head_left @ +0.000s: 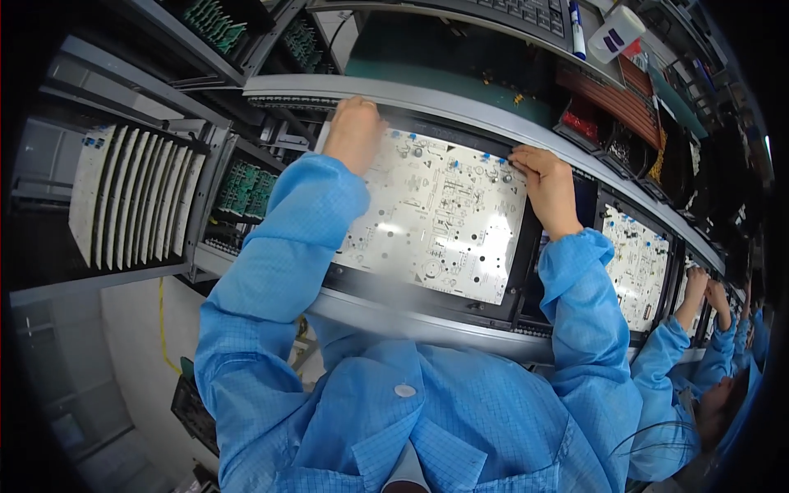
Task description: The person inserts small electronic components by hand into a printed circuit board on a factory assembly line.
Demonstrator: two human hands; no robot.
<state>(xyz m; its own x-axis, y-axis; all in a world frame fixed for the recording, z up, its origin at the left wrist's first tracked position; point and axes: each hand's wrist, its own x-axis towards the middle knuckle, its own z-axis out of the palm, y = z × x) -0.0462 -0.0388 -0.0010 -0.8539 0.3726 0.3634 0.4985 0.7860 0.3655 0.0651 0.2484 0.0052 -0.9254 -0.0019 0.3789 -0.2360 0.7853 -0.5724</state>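
Observation:
A white circuit board point(394, 222) with printed symbols, holes and a few blue parts along its far edge lies flat in a black carrier frame point(481, 314). My left hand point(356, 134) is at the board's far left corner, fingers curled down and closed over its edge; their tips are hidden. At the far right corner my right hand point(546, 182) has bent fingers closed on the board's edge, close to a small blue part. Blue sleeves cover both my forearms, and the left one hides part of the board's left side.
Metal rails point(436, 97) run along the line. A rack of upright white boards point(136, 197) stands left, near green circuit boards point(246, 189). Beyond the far rail are a keyboard point(526, 15), a marker point(577, 33), a white bottle point(616, 34) and parts bins. Another board point(634, 267) and a co-worker point(670, 361) are right.

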